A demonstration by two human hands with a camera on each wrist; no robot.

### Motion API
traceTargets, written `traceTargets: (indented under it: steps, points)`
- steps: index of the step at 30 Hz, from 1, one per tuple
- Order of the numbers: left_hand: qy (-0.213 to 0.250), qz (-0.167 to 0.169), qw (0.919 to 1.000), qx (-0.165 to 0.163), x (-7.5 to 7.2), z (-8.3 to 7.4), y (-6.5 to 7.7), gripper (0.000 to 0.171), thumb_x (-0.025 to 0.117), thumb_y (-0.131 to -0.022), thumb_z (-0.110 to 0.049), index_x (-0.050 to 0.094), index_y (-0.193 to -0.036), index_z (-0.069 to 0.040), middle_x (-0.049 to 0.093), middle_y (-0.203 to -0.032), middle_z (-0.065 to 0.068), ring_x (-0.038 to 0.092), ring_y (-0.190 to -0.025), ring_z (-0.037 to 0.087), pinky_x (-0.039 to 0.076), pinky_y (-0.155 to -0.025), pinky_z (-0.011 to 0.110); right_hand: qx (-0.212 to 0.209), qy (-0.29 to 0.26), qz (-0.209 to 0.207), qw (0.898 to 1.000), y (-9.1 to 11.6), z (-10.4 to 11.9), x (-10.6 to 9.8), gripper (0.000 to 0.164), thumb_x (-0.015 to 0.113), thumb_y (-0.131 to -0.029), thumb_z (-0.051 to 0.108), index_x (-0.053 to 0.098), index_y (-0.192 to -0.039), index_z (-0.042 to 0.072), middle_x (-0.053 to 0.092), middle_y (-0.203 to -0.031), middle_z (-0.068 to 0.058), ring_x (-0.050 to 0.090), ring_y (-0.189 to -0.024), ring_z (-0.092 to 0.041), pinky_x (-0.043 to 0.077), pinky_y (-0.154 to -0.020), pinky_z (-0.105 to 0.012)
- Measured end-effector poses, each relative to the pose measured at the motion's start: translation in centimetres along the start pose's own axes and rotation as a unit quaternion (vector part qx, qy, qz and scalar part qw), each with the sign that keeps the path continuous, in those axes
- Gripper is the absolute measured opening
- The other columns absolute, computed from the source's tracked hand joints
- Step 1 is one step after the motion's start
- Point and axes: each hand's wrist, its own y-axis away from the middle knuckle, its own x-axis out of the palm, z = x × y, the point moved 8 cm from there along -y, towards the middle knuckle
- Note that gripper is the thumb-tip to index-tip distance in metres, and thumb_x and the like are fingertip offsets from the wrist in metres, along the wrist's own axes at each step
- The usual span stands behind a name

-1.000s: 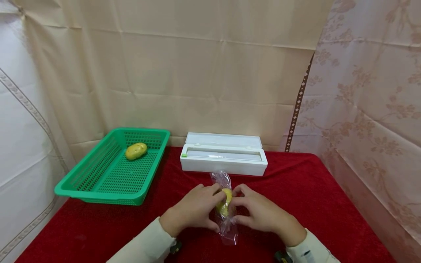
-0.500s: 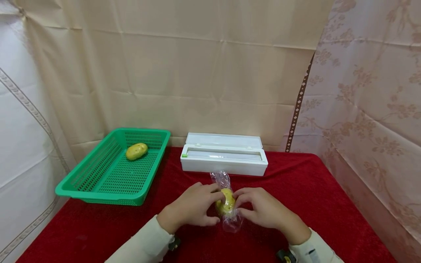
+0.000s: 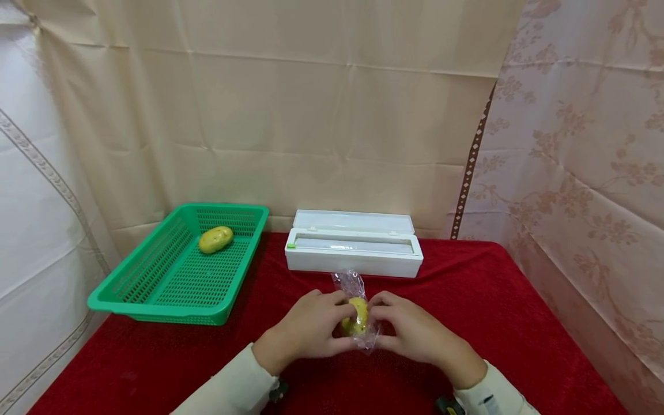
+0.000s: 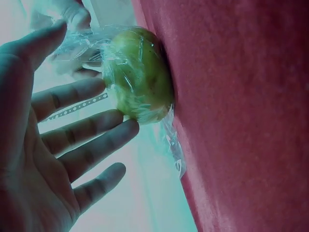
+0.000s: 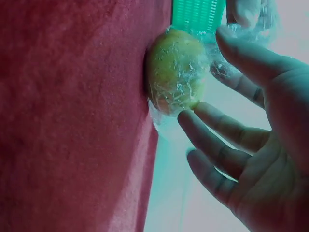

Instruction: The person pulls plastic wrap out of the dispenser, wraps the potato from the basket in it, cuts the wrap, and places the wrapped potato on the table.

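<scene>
A yellow potato (image 3: pixel 355 324) in clear plastic wrap (image 3: pixel 349 281) rests on the red cloth, with a loose tail of film at its far end. From the left, my left hand (image 3: pixel 313 325) reaches over the potato with fingertips on it and its thumb at the near film. In the left wrist view its palm and long fingers (image 4: pixel 91 150) are extended. My right hand (image 3: pixel 415 331) faces it from the other side, fingertips at the potato and thumb by the near film, which bunches up between both thumbs. The right wrist view shows its fingers (image 5: pixel 217 147) gently bent.
A green basket (image 3: pixel 155 311) at the left holds another potato (image 3: pixel 215 239), unwrapped. Behind my hands stands a white wrap dispenser (image 3: pixel 353 264), lid raised, with a green slider (image 3: pixel 291 245). Curtains (image 3: pixel 321 115) hang behind the red-covered table (image 3: pixel 493 300).
The near end of the film lay out toward me and is now gathered up against the potato. Both thumbs have come closer together, and the potato has turned slightly.
</scene>
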Motion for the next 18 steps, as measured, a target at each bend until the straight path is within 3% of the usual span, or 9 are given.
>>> traceTargets:
  steps: [4,9,13,18]
  points:
    - [0.020,-0.014,0.9997,0.001,0.0,0.3,-0.1,0.040,0.055,-0.099,-0.064,0.075,-0.106,-0.030,0.063,-0.097,-0.012,0.048,-0.073,0.000,0.040,-0.067,0.024,0.013,-0.015,-0.009,1.000,-0.2,-0.4,0.0,0.013,0.083,-0.088,0.034,0.070,-0.090,0.036,0.065,-0.119,0.007,0.061,-0.106,-0.006,0.055,-0.093,-0.033]
    - [0.027,-0.021,0.9994,-0.005,-0.1,0.4,-0.3,0.027,0.061,-0.101,-0.049,0.077,-0.110,-0.029,0.067,-0.104,-0.011,0.058,-0.083,0.003,0.045,-0.071,0.024,0.022,-0.057,-0.036,0.997,-0.3,-0.9,0.0,0.011,0.082,-0.089,0.037,0.071,-0.091,0.036,0.064,-0.112,0.012,0.061,-0.102,-0.004,0.055,-0.090,-0.032]
    - [0.041,-0.028,0.9986,-0.017,0.0,0.7,-0.4,0.023,0.063,-0.101,-0.044,0.078,-0.111,-0.029,0.069,-0.108,-0.010,0.062,-0.090,0.003,0.048,-0.075,0.027,0.031,-0.101,-0.070,0.992,-0.4,-1.2,-0.1,0.017,0.084,-0.087,0.030,0.068,-0.087,0.033,0.064,-0.104,0.016,0.062,-0.097,-0.003,0.056,-0.086,-0.036]
    - [0.096,-0.030,0.9931,-0.059,0.4,1.6,-0.4,0.019,0.064,-0.101,-0.040,0.079,-0.109,-0.030,0.071,-0.109,-0.013,0.066,-0.100,0.004,0.047,-0.094,0.040,0.060,-0.114,-0.105,0.986,-0.6,-1.8,0.0,0.021,0.085,-0.087,0.027,0.065,-0.084,0.031,0.063,-0.094,0.017,0.063,-0.091,-0.005,0.056,-0.082,-0.036]
